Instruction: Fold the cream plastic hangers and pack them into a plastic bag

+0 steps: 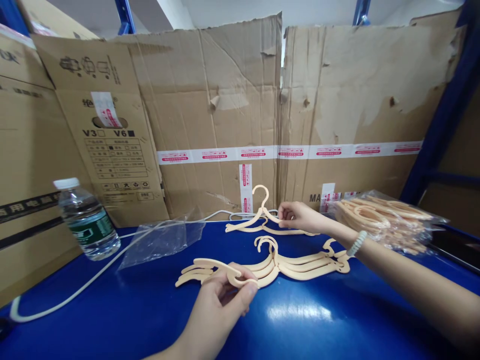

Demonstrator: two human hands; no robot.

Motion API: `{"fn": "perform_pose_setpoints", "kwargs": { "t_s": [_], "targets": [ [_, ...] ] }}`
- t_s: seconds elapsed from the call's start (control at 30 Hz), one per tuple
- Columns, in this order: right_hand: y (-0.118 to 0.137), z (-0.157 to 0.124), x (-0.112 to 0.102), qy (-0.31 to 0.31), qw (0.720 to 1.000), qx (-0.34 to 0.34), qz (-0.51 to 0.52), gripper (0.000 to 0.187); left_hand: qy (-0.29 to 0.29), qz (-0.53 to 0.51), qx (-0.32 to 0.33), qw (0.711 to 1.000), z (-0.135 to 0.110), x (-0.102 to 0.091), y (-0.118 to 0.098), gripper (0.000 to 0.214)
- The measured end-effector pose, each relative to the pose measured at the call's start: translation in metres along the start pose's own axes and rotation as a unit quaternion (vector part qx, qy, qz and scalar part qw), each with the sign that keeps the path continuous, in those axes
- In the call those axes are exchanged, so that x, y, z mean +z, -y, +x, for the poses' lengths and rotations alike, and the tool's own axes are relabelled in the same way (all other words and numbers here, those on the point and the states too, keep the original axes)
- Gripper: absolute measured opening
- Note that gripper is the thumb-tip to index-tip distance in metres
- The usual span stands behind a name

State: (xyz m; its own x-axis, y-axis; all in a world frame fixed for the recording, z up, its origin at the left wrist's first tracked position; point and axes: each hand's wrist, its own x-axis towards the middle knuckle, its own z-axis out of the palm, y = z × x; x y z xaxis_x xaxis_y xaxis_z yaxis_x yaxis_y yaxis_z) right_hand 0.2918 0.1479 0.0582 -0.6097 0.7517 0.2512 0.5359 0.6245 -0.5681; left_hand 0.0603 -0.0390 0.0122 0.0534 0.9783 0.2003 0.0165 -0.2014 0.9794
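Cardboard boxes (210, 110): flattened and taped, they wall off the back of the work area.
Bench (318, 320): blue and glossy; all loose stock lies on its middle.
Packed bag (386, 220): clear plastic at the right rear, full of cream hangers. By the look of it, this is the unhandled bulk.
Empty bag (161, 240): slack and clear, left of centre, nothing inside.
Water bottle (88, 220): stands tilted at the far left, with a white cable (75, 290) running past it.
Fanned hangers (300, 262): a handful overlap flat at bench centre, far fewer than in the packed bag.
Progress, judged: early. A small batch is out and most are bagged.
Right hand (300, 217): pinched shut on the shoulder of a single hanger (258, 215) behind the fan, hook up.
Left hand (225, 300): thumb and fingers clamped on the near hanger (210, 265) at the fan's left end. Cannot tell whether it is lifted off the bench.
Hands: well apart, one hanger each.
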Motion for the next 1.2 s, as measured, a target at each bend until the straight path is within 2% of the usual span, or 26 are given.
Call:
{"fn": "perform_pose_setpoints", "kwargs": {
  "t_s": [0.13, 0.33, 0.43, 0.53, 0.67, 0.83, 1.0, 1.2],
  "targets": [
    [0.018, -0.009, -0.017, -0.018, 1.0, -0.019, 0.016, 0.03, 0.004, 0.03, -0.005, 1.0, 0.001, -0.005, -0.009, 0.019],
    [0.049, -0.063, -0.034, -0.037, 0.998, -0.041, -0.032, 0.015, -0.012, 0.036, 0.007, 0.999, -0.001, -0.018, -0.02, 0.022],
    [0.048, -0.093, -0.029, -0.037, 0.995, -0.067, -0.071, 0.013, -0.037, 0.024, 0.007, 0.999, -0.002, -0.026, -0.014, 0.023],
    [0.038, -0.111, -0.017, -0.061, 0.991, -0.098, -0.075, 0.015, -0.047, -0.026, -0.017, 0.998, 0.001, -0.031, -0.004, 0.029],
    [0.035, -0.116, -0.007, -0.121, 0.979, -0.136, -0.087, 0.015, -0.027, -0.101, -0.059, 0.993, 0.006, -0.034, 0.003, 0.039],
    [0.056, -0.119, -0.009, -0.166, 0.963, -0.19, -0.097, 0.015, -0.042, -0.175, -0.065, 0.981, 0.007, -0.039, 0.003, 0.031],
    [0.071, -0.135, 0.0, -0.176, 0.962, -0.156, -0.14, 0.013, -0.027, -0.226, -0.067, 0.972, 0.005, -0.04, -0.003, 0.025],
    [0.064, -0.142, 0.014, -0.173, 0.971, -0.117, -0.113, 0.014, -0.031, -0.273, -0.089, 0.958, 0.002, -0.039, -0.008, 0.021]
  ]
}}
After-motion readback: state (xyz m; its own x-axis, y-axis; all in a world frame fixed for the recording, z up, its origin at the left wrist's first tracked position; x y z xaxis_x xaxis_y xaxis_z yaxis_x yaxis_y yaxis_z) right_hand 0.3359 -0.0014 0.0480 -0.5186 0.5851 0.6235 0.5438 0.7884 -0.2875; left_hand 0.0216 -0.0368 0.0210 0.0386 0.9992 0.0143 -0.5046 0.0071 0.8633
